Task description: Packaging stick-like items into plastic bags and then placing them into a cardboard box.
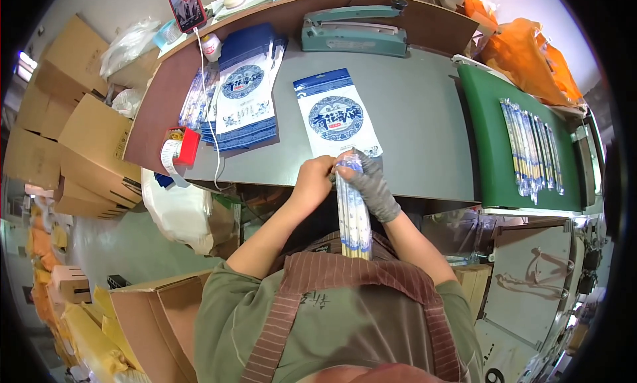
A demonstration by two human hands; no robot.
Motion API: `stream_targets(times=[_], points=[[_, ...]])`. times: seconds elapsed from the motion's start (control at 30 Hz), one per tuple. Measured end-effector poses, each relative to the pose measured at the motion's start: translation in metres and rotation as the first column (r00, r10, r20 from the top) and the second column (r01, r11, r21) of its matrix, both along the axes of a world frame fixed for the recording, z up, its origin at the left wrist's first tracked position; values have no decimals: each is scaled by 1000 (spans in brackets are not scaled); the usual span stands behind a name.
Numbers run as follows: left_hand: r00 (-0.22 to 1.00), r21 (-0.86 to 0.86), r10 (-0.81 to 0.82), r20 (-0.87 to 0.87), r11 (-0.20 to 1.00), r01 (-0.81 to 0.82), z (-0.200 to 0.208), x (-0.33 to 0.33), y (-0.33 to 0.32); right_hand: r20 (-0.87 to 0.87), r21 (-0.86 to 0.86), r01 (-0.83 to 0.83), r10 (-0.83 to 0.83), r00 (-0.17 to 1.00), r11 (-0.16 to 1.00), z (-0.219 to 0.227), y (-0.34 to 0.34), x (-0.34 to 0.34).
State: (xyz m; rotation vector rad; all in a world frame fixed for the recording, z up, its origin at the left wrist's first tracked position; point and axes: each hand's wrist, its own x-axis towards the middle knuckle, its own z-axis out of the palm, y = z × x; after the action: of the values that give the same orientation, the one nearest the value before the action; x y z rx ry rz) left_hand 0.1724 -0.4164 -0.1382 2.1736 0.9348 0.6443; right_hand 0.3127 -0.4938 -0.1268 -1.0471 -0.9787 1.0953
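A bundle of chopsticks in clear sleeves, white and blue with pale wooden ends, hangs upright in front of my apron. My right hand, in a grey fingerless glove, wraps round its upper part. At the left side of that upper end, my bare left hand is closed with its fingertips against the bundle; part of its grip is hidden. Just beyond both hands, a flat blue-and-white printed bag lies on the grey table. Its lower edge is partly covered by my right hand.
A stack of similar bags lies left, beside a red box with a paper strip. A green bag sealer stands at the back. More wrapped chopsticks lie on a green surface to the right. A phone's white cable crosses the table.
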Motion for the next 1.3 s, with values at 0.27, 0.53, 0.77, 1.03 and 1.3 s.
stream_targets(times=[0.27, 0.53, 0.77, 1.03, 1.3], points=[[954, 356, -20, 299, 930, -91, 18, 7, -23, 589, -107, 187, -89, 803, 976, -3, -22, 0], [891, 487, -448, 76, 796, 359, 12, -33, -55, 828, -391, 304, 188, 528, 869, 3, -98, 11], [927, 643, -328, 183, 753, 140, 154, -3, 22, 748, 178, 199, -264, 610, 964, 133, 0, 44], [933, 683, -286, 219, 728, 63, 263, -4, 51, 704, 309, -8, -223, 674, 951, 253, 23, 57], [946, 697, -308, 100, 700, 154, 208, 8, 64, 636, 59, 41, -70, 768, 997, 219, 78, 95]])
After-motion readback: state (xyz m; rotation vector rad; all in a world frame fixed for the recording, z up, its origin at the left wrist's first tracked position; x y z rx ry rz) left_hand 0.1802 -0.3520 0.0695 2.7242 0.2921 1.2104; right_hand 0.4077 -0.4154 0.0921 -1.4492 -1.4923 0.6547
